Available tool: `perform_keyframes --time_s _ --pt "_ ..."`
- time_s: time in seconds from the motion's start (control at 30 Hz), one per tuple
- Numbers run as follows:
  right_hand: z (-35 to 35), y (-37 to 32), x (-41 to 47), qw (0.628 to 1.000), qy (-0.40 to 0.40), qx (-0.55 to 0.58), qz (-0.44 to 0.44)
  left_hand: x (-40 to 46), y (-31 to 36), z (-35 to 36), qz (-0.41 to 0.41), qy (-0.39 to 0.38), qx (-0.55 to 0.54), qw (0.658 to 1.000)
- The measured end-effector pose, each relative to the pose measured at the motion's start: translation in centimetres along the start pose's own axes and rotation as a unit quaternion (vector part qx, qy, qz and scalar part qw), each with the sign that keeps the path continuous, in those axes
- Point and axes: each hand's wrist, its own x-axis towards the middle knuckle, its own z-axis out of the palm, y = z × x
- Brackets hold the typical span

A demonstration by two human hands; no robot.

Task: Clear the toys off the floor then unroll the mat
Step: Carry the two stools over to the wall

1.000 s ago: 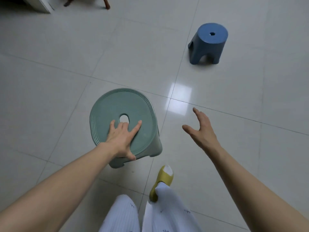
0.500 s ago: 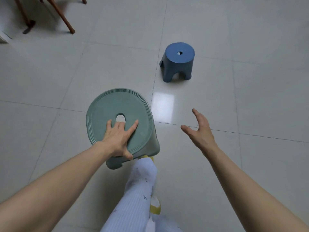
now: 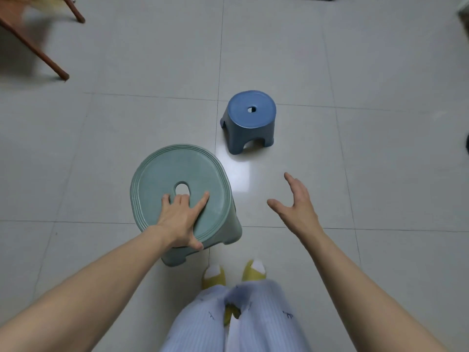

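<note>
My left hand still gripped the green stool; the blue stool had drawn nearer. My right hand hung released over bare floor.

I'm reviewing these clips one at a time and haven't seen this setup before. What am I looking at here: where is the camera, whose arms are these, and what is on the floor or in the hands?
There is no machine here. A person wears a wide-angle camera on the head, looking forward and down, so the two bare arms reaching in from the bottom are their own. The wide lens bends the edges of the picture.

The left hand grips the green stool, fingers hooked at the oval hole in its seat and thumb at the seat's near edge. The right hand is open and holds nothing.

Further ahead a smaller blue stool stands upright on the tiled floor, apart from the green one. At the bottom are light trousers and yellow slippers. Brown furniture legs show at the top left. No rolled mat is in view.
</note>
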Motion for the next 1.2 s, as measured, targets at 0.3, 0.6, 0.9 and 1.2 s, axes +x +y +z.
perform_keyframes --time_s 0.3,0.6,0.9,1.2 --pt "-5.1 -3.0 14.4 0.999 -0.032 -0.011 -0.02 10.2 -1.9 -7.4 -0.057 0.001 -0.005 0.998" --pt "-8.1 -7.6 26.4 0.992 -0.096 -0.047 -0.068 18.7 -3.6 -12.8 -0.169 0.005 -0.074 0.983" --pt "-6.4 -10.0 35.5 0.989 -0.126 -0.072 -0.038 26.8 -8.7 -14.2 -0.225 0.008 -0.186 0.956" --pt "-0.2 -10.3 45.8 0.979 -0.166 -0.119 0.013 36.7 -14.6 -12.0 -0.255 -0.004 -0.195 0.947"
